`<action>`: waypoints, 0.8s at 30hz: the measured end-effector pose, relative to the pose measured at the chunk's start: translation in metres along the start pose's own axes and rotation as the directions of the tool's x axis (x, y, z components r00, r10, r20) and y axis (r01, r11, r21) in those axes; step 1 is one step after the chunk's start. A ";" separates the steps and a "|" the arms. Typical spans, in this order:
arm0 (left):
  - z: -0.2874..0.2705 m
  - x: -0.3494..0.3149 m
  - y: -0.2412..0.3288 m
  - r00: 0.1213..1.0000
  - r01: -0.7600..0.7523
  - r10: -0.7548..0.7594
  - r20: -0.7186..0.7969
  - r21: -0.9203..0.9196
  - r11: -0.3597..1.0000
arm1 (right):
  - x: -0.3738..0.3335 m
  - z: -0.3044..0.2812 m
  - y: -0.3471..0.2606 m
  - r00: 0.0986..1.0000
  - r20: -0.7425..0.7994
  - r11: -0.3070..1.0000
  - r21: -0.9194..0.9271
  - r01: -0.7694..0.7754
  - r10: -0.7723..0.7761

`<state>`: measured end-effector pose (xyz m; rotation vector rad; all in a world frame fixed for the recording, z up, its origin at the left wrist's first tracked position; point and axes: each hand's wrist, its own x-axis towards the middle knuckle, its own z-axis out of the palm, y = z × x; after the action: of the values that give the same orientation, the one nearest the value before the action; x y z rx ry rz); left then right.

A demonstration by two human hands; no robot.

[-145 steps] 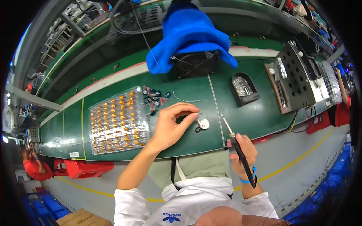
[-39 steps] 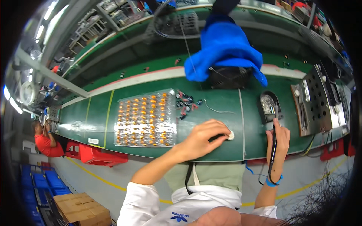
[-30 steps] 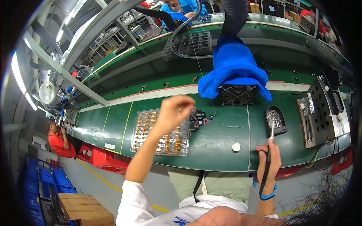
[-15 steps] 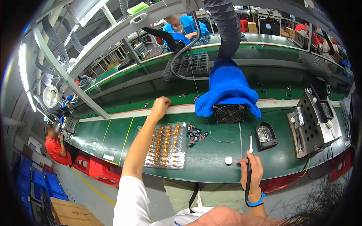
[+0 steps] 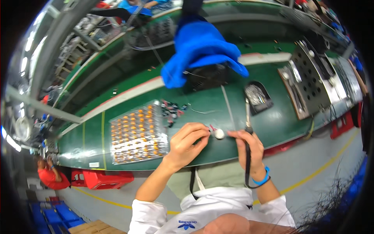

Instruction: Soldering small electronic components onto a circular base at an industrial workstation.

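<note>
My left hand [image 5: 187, 141] is closed in a pinch on a small dark part with a red end [image 5: 212, 128]. That part sits right beside a small white round piece [image 5: 219, 134] at the bench's near side. My right hand [image 5: 251, 147] grips a soldering iron [image 5: 248, 119] like a pen, its metal tip angled up and away from me. One finger of that hand reaches toward the white piece. A clear plastic tray [image 5: 164, 145] with rows of orange parts lies left of my hands. Behind it is a pile of small black and red parts [image 5: 171, 111].
A fan [image 5: 208, 76] under a blue cloth [image 5: 204, 48] stands at the back. A black bin [image 5: 269, 104] of small metal pieces is beyond the iron. Farther right is a perforated metal box [image 5: 311, 74]. Beyond the bench's back rail runs a green belt [image 5: 136, 80].
My left hand has come back from the far rail to the white piece, now pinching a small part. The soldering iron stays in my right hand. The whole view has shifted and turned.
</note>
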<state>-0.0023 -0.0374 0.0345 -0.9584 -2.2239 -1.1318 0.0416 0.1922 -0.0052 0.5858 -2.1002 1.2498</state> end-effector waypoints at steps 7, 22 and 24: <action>0.027 -0.003 -0.009 0.998 -0.020 0.025 0.066 -0.072 0.997 | -0.003 0.008 0.007 1.000 0.007 1.000 -0.010 -0.007 0.007; -0.011 -0.011 0.003 0.960 -0.148 0.139 0.242 0.018 0.989 | -0.003 0.009 0.001 0.965 0.202 0.956 -0.206 0.211 -0.170; -0.039 -0.012 -0.006 0.970 -0.086 0.058 0.235 0.110 0.990 | -0.003 0.008 0.000 0.977 0.164 0.975 -0.153 0.161 -0.136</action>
<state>0.0046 -0.0764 0.0450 -1.1611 -2.3865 -0.8820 0.0408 0.1850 -0.0102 0.7691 -2.2139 0.9626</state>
